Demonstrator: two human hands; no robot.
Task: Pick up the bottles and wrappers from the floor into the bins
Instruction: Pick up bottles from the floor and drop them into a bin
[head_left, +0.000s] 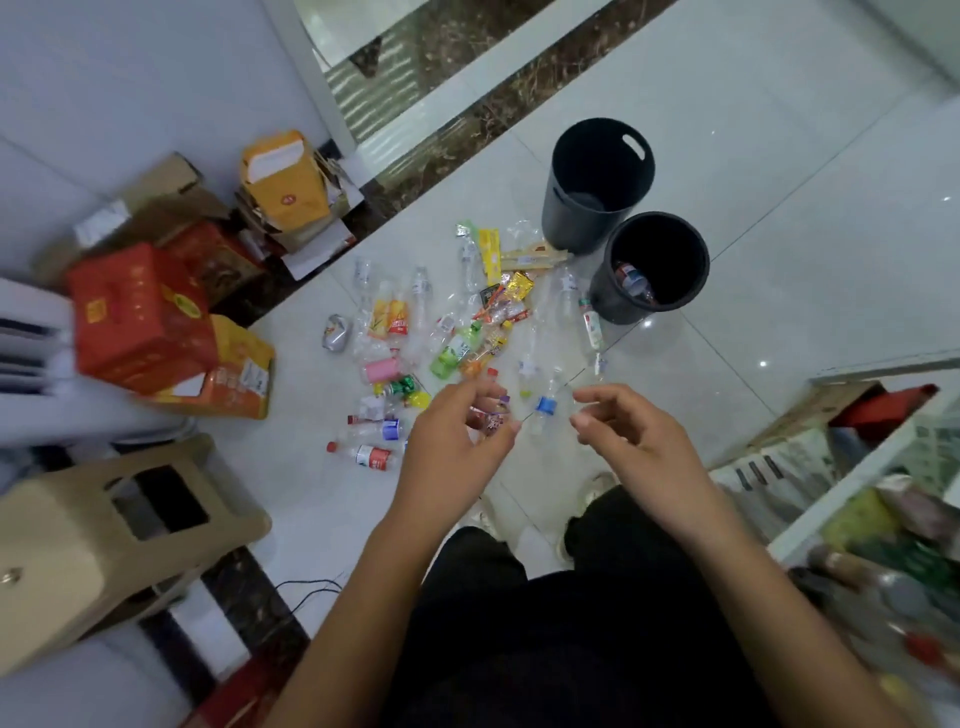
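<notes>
Empty plastic bottles (422, 299) and foil wrappers (489, 253) lie scattered on the floor (779, 223) just short of two black bins (574, 228); the nearer bin has a bottle inside. The bottles look light, thin-walled and apt to roll or dent, so a hold round the body or neck seems safest. The wrappers are flimsy, slick film, best pinched at an edge. The left hand (457, 441) hovers curled by a small patterned scrap; whether it pinches it I cannot tell. The right hand (636, 434) hangs loosely curled, apparently holding nothing.

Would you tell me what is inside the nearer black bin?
A bottle with a red-and-blue label lies inside the bin; shadow and its near wall hide the rest.
</notes>
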